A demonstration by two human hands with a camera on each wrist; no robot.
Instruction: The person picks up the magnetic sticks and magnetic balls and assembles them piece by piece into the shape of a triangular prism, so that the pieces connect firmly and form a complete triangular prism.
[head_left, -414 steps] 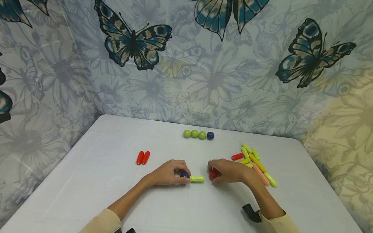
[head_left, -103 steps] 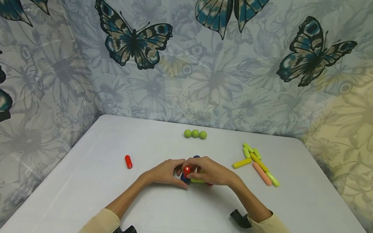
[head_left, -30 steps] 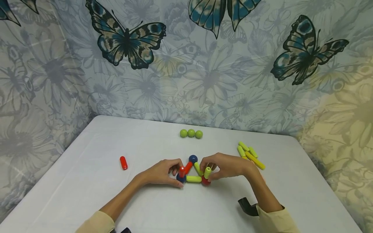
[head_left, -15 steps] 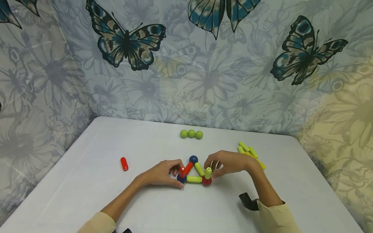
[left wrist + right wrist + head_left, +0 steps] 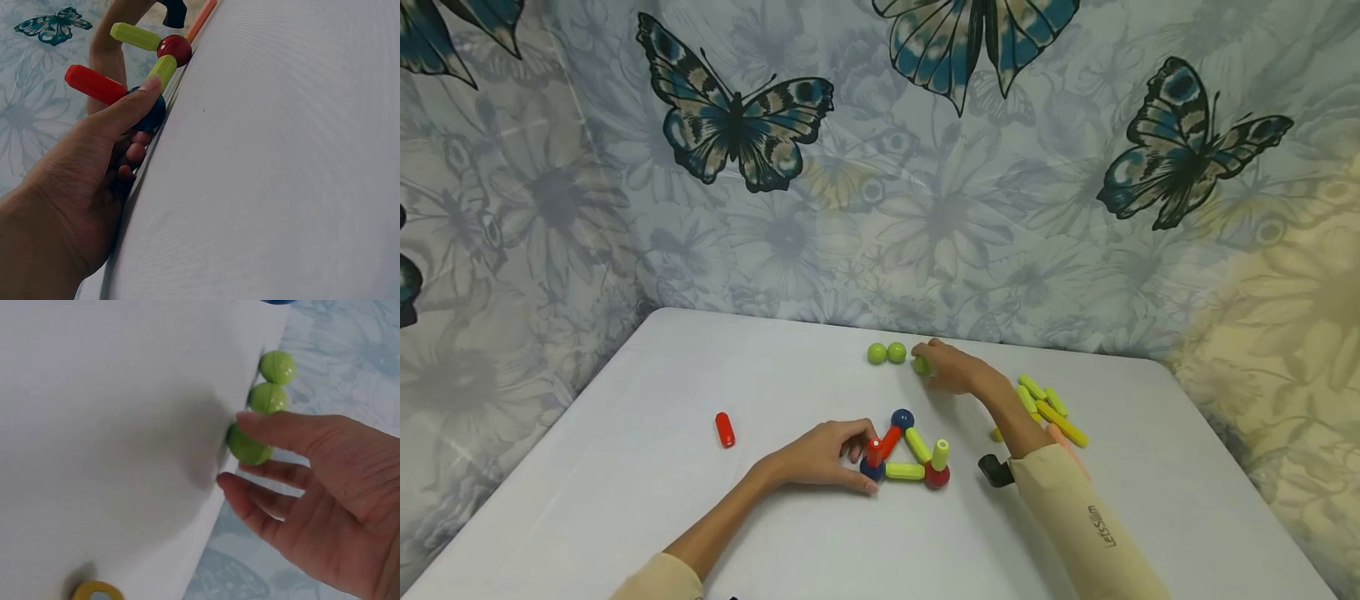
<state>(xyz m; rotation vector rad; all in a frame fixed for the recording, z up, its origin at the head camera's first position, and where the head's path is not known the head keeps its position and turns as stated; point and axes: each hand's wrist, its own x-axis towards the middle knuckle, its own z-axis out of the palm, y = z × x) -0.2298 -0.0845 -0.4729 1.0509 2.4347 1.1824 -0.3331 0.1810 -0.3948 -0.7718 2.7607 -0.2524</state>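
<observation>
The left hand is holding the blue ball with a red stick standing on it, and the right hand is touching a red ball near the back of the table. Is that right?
Not quite: the ball the right hand touches is a green ball, as the right wrist view shows. The left hand does hold the blue ball with a red stick standing on it.

The left hand [image 5: 82,184] is gripping a dark-blue ball [image 5: 153,116]; a red faceted rod [image 5: 95,84] is jutting from it; a yellow-green rod [image 5: 165,67] is joining it to a glossy red ball [image 5: 175,50].
</observation>
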